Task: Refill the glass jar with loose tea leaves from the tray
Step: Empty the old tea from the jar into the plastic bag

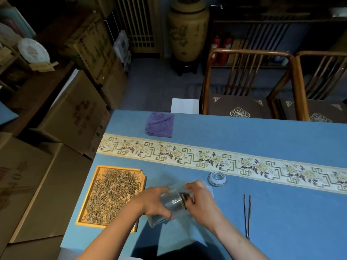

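A clear glass jar [171,203] lies tilted on its side above the blue table, its mouth turned to the right, with some dark tea leaves at the mouth. My left hand [154,200] grips the jar's body. My right hand [199,198] has its fingers curled at the jar's mouth, touching the leaves there. A yellow wooden tray [82,221] spread with loose tea leaves [110,194] sits just left of my left hand. The jar's glass lid [217,178] rests on the table beyond my right hand.
Long dark tweezers [247,215] lie to the right of my hands. A folded purple cloth [160,124] sits at the table's far edge. A patterned runner [225,160] crosses the table. Wooden chairs [247,81] stand behind; cardboard boxes [75,113] crowd the left side.
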